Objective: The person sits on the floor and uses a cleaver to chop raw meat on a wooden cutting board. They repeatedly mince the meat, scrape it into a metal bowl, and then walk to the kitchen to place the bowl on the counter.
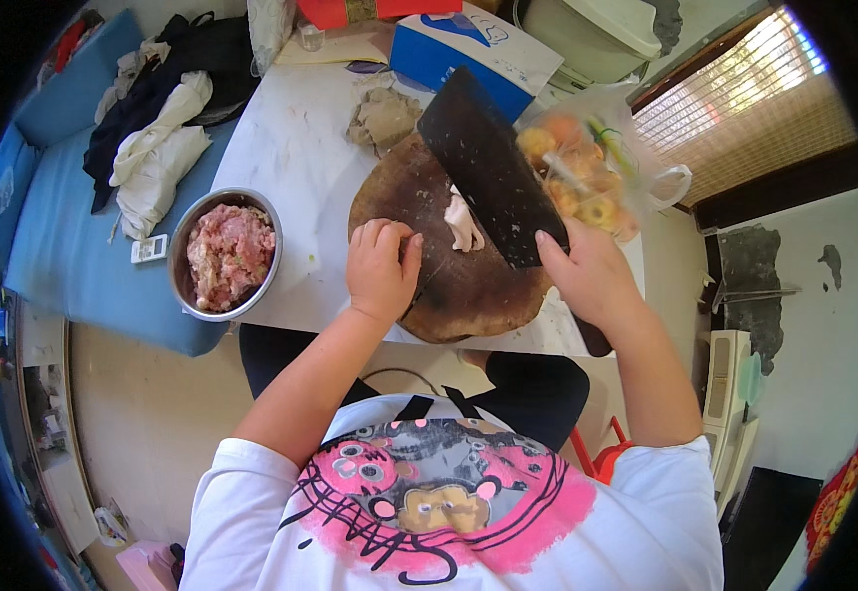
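Note:
My right hand [591,266] grips a dark-bladed cleaver [481,159], its broad blade tilted over a round wooden chopping block [488,303]. The dark handle shows below my palm. Beside the blade's left edge, a pale strip of meat or fat [461,224] lies on the block. My left hand [383,270] rests at the block's left edge with its fingers curled in; nothing shows in it, though the palm is hidden. Ground raw meat [229,255] fills a metal bowl [275,277] to the left, at the table's corner.
A crumpled brownish bag [385,117] and a blue-and-white box [466,55] sit behind the block on the white table [311,170]. To the right is a clear plastic bag of fruit [584,173]. Clothes [159,166] and a white remote [150,249] lie on a blue sofa [67,251].

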`<state>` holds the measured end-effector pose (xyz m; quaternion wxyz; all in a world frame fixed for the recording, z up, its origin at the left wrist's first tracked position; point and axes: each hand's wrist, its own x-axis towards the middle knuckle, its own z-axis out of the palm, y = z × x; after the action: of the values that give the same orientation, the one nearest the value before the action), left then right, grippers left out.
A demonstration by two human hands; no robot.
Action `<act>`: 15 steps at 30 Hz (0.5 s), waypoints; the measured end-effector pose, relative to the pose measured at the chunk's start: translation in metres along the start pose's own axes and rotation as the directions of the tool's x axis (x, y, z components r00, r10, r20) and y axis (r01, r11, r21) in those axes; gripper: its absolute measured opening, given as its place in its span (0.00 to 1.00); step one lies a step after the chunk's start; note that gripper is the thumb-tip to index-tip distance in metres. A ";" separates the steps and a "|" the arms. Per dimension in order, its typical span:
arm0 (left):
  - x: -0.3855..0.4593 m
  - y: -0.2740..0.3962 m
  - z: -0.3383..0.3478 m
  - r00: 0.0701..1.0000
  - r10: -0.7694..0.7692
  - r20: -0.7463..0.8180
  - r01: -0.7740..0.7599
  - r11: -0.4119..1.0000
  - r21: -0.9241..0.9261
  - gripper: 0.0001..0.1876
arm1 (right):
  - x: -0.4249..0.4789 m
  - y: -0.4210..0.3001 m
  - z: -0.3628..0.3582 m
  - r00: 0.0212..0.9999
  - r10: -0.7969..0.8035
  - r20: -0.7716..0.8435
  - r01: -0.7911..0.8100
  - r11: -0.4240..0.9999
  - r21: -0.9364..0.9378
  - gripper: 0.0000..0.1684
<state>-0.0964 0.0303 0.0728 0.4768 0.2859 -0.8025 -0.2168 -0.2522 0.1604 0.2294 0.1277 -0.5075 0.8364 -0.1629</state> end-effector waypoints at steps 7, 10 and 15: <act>-0.002 -0.003 0.000 0.999 0.029 0.020 -0.030 0.998 0.047 0.06 | 0.003 0.001 0.001 0.998 -0.017 0.055 0.025 0.988 -0.152 0.17; -0.002 -0.004 0.002 0.999 0.038 0.000 -0.038 0.999 0.027 0.06 | -0.005 -0.002 0.005 0.999 -0.024 -0.036 0.022 0.997 -0.067 0.18; 0.000 0.000 0.003 0.999 -0.015 0.047 0.015 1.000 0.010 0.05 | -0.001 0.014 0.016 0.993 0.028 0.112 -0.002 0.975 -0.222 0.19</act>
<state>-0.0990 0.0300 0.0714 0.4546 0.2889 -0.8124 -0.2234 -0.2566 0.1648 0.2089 0.1195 -0.5207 0.8445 -0.0383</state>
